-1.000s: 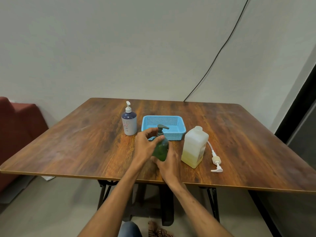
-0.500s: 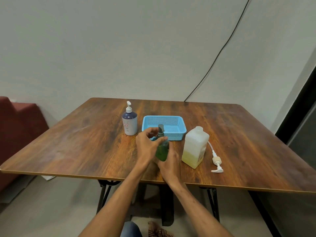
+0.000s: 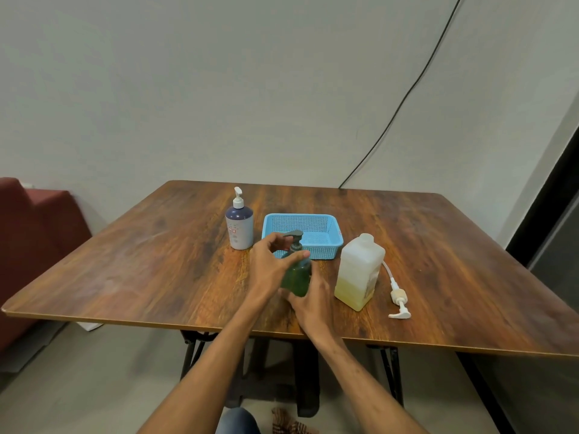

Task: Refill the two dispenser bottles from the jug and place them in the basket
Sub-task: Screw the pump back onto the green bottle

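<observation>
A dark green dispenser bottle (image 3: 297, 277) stands on the wooden table (image 3: 156, 270) in front of the blue basket (image 3: 326, 227). My left hand (image 3: 269, 270) grips its neck just under the dark pump head (image 3: 294, 237). My right hand (image 3: 310, 299) holds the bottle's base from the near side. A purple and white dispenser bottle (image 3: 239, 225) stands left of the basket with its pump on. The translucent jug (image 3: 358, 270), uncapped, holds pale yellow liquid in its lower third. A white pump with its tube (image 3: 397, 296) lies on the table right of the jug.
The basket holds nothing. A black cable (image 3: 404, 98) runs down the wall behind the table. A red seat (image 3: 34, 245) stands at the left. A dark door frame (image 3: 551, 183) is at the right.
The green bottle's pump head has turned: it pointed right, then end-on, and now points left. My left hand's fingers shifted around the neck. My right hand stayed on the base.
</observation>
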